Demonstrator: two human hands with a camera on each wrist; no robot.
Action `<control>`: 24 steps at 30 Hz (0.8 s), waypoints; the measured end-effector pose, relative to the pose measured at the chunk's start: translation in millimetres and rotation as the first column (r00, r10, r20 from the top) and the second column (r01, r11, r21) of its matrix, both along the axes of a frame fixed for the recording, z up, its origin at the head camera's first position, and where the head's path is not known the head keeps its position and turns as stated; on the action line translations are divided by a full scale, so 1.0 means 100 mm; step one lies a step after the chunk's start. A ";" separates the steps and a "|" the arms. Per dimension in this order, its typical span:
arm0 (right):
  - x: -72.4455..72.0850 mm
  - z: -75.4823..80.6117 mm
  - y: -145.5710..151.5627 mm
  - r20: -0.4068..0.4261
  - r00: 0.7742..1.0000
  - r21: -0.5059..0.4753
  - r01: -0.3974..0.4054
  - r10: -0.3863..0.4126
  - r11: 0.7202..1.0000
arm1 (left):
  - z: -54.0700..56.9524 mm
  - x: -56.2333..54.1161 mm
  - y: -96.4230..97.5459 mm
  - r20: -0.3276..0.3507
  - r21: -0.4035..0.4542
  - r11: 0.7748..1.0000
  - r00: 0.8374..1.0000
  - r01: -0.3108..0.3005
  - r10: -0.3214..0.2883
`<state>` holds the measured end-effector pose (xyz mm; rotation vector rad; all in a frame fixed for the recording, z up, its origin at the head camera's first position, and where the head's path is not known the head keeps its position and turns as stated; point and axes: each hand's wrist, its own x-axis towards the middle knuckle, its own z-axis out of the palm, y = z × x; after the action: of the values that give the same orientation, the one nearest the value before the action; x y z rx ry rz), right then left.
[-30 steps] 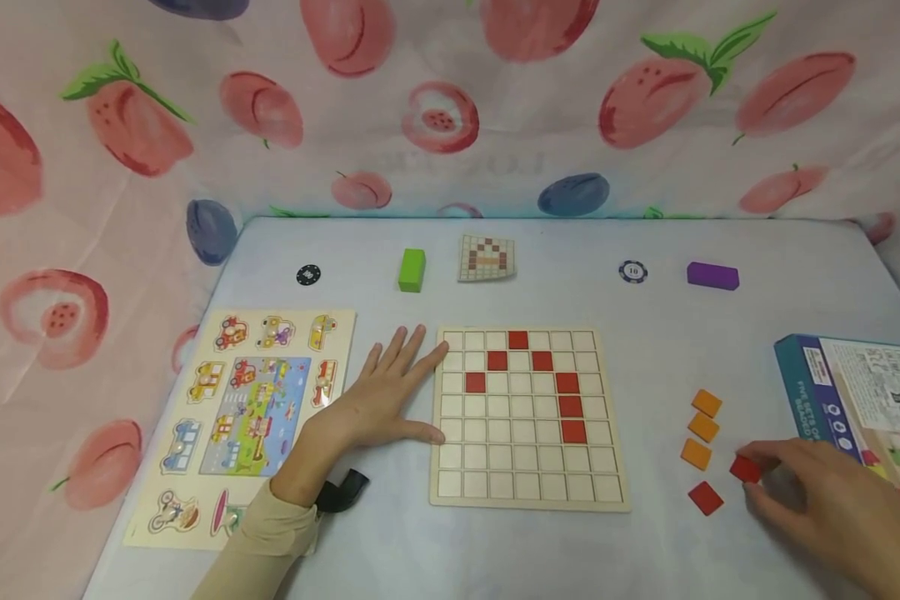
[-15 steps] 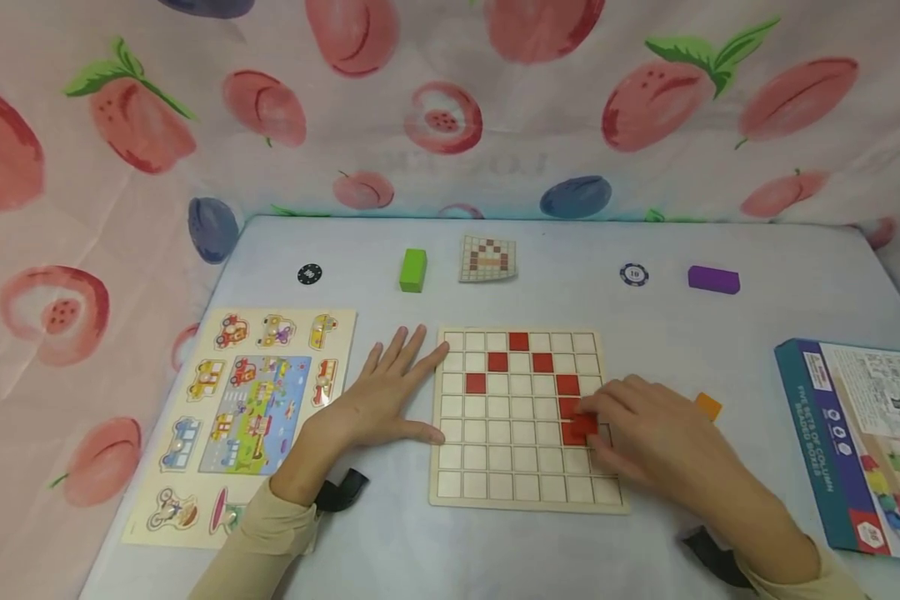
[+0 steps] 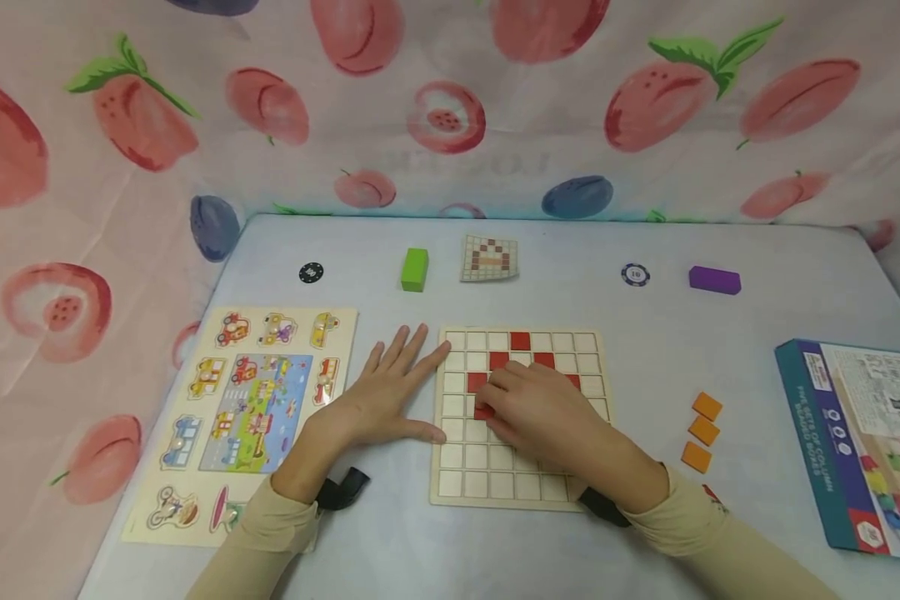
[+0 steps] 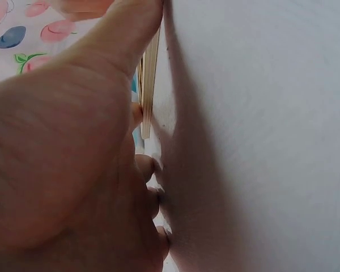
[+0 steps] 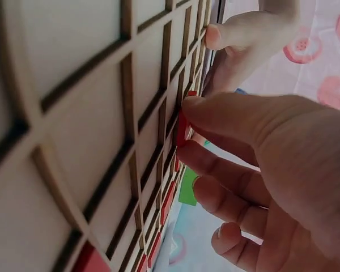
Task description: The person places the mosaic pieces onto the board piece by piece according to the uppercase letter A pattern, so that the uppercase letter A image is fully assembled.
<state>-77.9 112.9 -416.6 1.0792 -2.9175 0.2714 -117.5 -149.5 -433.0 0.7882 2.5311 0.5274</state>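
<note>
A square wooden grid board lies mid-table, with several red square tiles in its upper cells. My right hand reaches over it and pinches another red tile between thumb and fingers, at a cell just below the left-hand red tile. In the right wrist view that pinched tile stands tilted at the grid. My left hand is spread flat beside the board, thumb and index fingertips at its left edge. The right hand hides several middle cells.
Three orange tiles lie right of the board; a red tile shows partly behind the right sleeve. A picture puzzle is left, a box right. Behind are a pattern card, green block, purple block and two chips.
My right hand has picked up a red tile from the right side and carried it left across the board to the left-hand cells. The left hand has stayed in place.
</note>
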 end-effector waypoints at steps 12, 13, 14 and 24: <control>-0.01 -0.02 -0.06 -0.038 0.999 -0.026 -0.018 0.017 0.999 | 0.00 0.00 0.00 -0.003 -0.005 1.000 1.000 -0.001 0.001; 0.00 -0.03 -0.06 -0.045 0.999 -0.031 -0.020 0.018 0.999 | 0.00 0.00 0.00 -0.003 -0.007 1.000 1.000 -0.001 0.001; 0.00 -0.03 -0.05 -0.052 0.998 -0.034 -0.022 0.020 0.999 | 0.00 0.00 0.00 -0.003 -0.009 1.000 1.000 -0.001 0.001; 0.03 -0.03 -0.02 -0.053 0.999 -0.023 -0.011 0.010 1.000 | -0.02 -0.01 0.00 -0.004 -0.013 1.000 1.000 0.000 0.000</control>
<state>-75.1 110.8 -420.0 1.0816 -2.8563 0.2720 -118.0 -149.3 -435.5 0.7848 2.5358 0.5092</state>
